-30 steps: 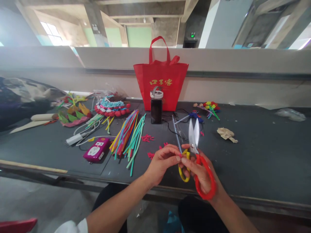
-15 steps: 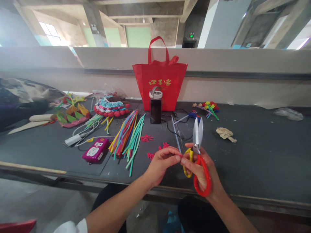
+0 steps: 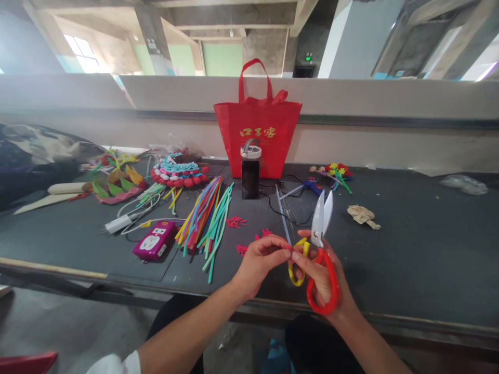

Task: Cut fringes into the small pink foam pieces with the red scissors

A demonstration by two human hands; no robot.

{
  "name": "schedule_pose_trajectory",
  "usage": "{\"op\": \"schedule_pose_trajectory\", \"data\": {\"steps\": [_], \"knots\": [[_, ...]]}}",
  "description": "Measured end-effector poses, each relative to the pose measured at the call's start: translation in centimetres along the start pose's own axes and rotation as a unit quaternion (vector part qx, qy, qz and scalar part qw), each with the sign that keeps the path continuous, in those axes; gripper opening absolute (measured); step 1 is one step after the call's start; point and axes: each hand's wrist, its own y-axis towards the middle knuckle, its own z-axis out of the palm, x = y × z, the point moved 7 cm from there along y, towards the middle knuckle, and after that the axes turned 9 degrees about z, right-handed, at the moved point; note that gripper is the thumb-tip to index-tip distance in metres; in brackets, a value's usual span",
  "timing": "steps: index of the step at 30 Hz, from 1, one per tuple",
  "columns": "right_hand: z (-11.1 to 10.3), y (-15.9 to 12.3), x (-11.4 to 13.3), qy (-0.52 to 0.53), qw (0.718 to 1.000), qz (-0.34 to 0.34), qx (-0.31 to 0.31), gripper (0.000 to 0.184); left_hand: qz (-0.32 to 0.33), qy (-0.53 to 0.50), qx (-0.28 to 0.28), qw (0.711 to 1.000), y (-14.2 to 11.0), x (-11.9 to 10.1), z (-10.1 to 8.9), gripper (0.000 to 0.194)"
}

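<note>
In the head view, my left hand (image 3: 262, 264) pinches a small red fuzzy piece (image 3: 289, 248) between thumb and fingertips. The fingertips of my right hand (image 3: 317, 274) meet it there. Hooked in that right hand is a pair of scissors (image 3: 317, 228), with one red and one yellow handle loop. Its blades point up and away from me and stand apart, with nothing between them. Just beyond my left hand lie little piles of short red pieces (image 3: 236, 222). Most of the red piece is covered by my fingers.
Bundles of coloured pipe cleaners (image 3: 198, 218) lie left of my hands, beside a purple box (image 3: 155, 241) with a cord. A phone (image 3: 250, 179) leans before a red bag (image 3: 257, 119). A blue glue gun (image 3: 313, 186) and crumpled tan material (image 3: 363, 215) are to the right.
The scissors have tilted slightly to the right, and their blades have spread wider. Both hands stay together at nearly the same spot.
</note>
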Motion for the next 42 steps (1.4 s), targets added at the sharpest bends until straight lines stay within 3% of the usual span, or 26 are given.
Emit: {"op": "schedule_pose_trajectory", "data": {"steps": [5,8,12,14,19,31,42], "knots": [[0.2,-0.3,0.3,-0.057,0.998,-0.002,0.007,0.052,0.013,-0.022,-0.007,1.0,0.0,-0.3,0.2,0.011],[0.0,-0.3,1.0,-0.185,0.982,-0.042,-0.01,0.044,-0.004,-0.011,-0.027,1.0,0.1,-0.5,-0.3,0.013],[-0.2,-0.6,2.4,-0.407,0.893,-0.182,-0.057,0.035,-0.012,-0.019,-0.043,0.999,0.4,-0.9,-0.9,0.016],[0.0,-0.5,2.3,-0.472,0.852,-0.218,-0.058,0.036,0.001,-0.024,-0.05,0.998,0.5,-1.1,-1.1,0.016],[0.6,-0.2,1.3,-0.534,0.811,-0.235,-0.033,0.037,0.025,-0.031,-0.078,0.996,0.7,-1.5,-1.5,0.015],[-0.1,-0.1,1.2,-0.564,0.774,-0.282,-0.045,0.039,-0.02,-0.034,-0.067,0.997,0.4,-0.5,-1.6,0.021],[0.0,-0.5,1.2,-0.574,0.771,-0.272,-0.054,0.041,-0.023,-0.048,-0.063,0.997,0.3,-0.6,-1.2,0.021]]}}
